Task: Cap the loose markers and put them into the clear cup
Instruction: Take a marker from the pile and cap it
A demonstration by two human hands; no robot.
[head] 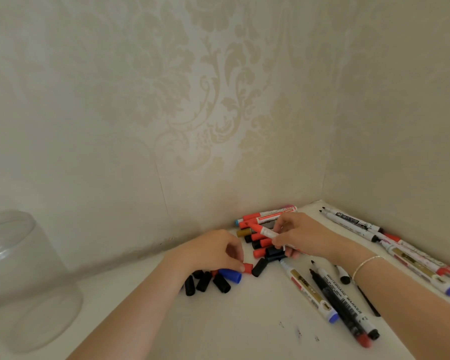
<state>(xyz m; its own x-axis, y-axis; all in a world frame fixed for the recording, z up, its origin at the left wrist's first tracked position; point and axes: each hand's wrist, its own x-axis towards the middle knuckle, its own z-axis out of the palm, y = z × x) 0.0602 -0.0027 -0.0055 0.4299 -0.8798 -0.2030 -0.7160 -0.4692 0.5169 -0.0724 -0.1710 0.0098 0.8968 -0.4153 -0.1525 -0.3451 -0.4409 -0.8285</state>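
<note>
My right hand holds a red-tipped white marker by its barrel, tip pointing left. My left hand pinches a small red cap at the fingertips, just above the table. Under and beside that hand lie several loose caps: a blue cap and black caps. More red and black caps sit between the two hands. Uncapped markers lie on the table to the right. The clear cup stands at the far left.
The white table sits in a corner of patterned cream walls. Capped markers lie against the back wall. Another row of markers runs along the right wall. Small ink marks dot the table in front.
</note>
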